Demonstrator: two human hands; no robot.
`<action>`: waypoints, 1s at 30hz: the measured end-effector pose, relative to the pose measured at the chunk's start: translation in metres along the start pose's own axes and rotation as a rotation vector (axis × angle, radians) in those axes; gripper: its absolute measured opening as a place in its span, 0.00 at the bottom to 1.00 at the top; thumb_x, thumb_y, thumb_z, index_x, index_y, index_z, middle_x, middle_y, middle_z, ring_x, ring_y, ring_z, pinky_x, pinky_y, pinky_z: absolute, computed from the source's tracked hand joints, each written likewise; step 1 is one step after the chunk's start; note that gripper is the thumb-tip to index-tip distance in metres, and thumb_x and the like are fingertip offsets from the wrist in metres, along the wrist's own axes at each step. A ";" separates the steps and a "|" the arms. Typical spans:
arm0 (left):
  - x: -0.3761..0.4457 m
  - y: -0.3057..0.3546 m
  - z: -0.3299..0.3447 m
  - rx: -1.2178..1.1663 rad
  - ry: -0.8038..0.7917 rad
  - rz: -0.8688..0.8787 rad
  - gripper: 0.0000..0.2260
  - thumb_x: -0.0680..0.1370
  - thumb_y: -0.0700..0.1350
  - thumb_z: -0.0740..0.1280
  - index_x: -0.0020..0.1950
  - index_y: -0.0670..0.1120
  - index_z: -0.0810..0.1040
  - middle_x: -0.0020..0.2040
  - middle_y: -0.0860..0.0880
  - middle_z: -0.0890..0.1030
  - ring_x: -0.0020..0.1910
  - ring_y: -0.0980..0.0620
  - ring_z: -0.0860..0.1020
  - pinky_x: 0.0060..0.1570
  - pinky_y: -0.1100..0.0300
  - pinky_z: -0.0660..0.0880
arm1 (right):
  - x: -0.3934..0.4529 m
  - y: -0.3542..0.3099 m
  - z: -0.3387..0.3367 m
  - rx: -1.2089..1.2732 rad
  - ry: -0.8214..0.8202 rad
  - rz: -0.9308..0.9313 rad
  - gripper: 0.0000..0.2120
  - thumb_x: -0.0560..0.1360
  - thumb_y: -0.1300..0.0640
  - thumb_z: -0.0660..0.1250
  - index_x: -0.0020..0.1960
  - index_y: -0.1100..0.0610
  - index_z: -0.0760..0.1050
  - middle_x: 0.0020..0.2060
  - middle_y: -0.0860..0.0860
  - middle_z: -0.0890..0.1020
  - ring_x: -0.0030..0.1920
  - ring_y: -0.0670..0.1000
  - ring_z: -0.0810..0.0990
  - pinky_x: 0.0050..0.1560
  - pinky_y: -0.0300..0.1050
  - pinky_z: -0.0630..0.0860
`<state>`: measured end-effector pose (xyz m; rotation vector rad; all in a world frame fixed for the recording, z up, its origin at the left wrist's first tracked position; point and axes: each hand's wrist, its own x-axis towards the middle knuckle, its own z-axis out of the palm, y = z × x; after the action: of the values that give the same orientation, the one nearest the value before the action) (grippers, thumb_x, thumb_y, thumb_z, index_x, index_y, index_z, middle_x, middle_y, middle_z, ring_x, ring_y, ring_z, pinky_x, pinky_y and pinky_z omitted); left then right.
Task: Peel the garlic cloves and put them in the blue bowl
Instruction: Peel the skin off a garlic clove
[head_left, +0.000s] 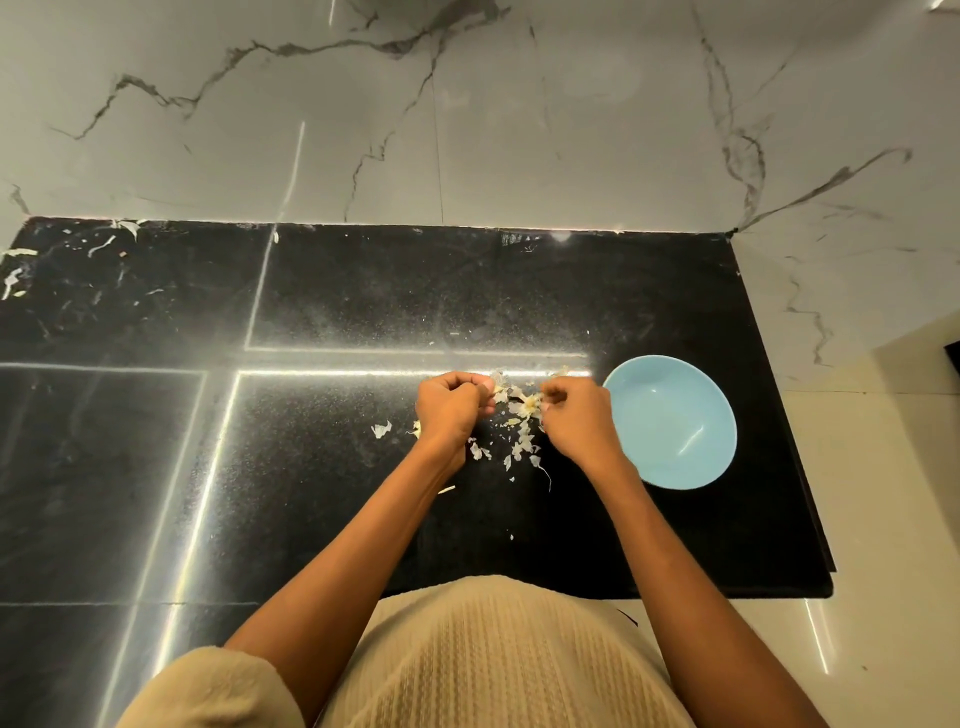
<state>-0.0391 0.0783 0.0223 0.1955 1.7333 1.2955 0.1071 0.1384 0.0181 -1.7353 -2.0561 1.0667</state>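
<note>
A light blue bowl (670, 421) stands on the black counter (337, 291), right of my hands, and looks empty inside. My left hand (449, 402) is curled into a fist; what it holds is hidden by the fingers. My right hand (574, 415) is curled too, and its fingertips pinch a pale piece of garlic (530, 402) with skin hanging from it. The two hands sit close together over a scatter of white garlic skins (519, 444).
More peel scraps (15, 275) lie at the counter's far left corner. A marble wall (467, 130) rises behind the counter. The counter's right edge (810, 467) drops to a pale floor. Bright light streaks cross the glossy surface.
</note>
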 end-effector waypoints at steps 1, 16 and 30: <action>0.001 -0.002 -0.001 0.012 0.005 -0.006 0.05 0.75 0.31 0.69 0.41 0.38 0.82 0.37 0.44 0.83 0.33 0.52 0.81 0.37 0.62 0.80 | -0.003 0.001 0.005 -0.115 -0.034 -0.040 0.20 0.76 0.68 0.67 0.66 0.59 0.80 0.57 0.58 0.83 0.58 0.57 0.81 0.62 0.51 0.78; 0.005 -0.011 -0.008 0.052 0.043 0.003 0.05 0.75 0.31 0.69 0.41 0.38 0.82 0.37 0.45 0.83 0.35 0.52 0.81 0.38 0.62 0.79 | -0.009 0.006 0.033 -0.185 0.139 -0.214 0.09 0.76 0.71 0.66 0.46 0.64 0.84 0.41 0.56 0.79 0.41 0.54 0.78 0.47 0.52 0.78; 0.007 -0.016 -0.005 0.065 0.016 0.028 0.06 0.75 0.32 0.71 0.39 0.41 0.83 0.36 0.46 0.84 0.33 0.54 0.81 0.44 0.57 0.83 | -0.006 0.000 0.013 -0.151 0.116 -0.163 0.24 0.72 0.72 0.64 0.65 0.58 0.81 0.58 0.57 0.84 0.55 0.58 0.82 0.54 0.47 0.76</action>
<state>-0.0406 0.0725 0.0048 0.2482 1.7933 1.2641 0.1010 0.1278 0.0107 -1.6206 -2.2098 0.7626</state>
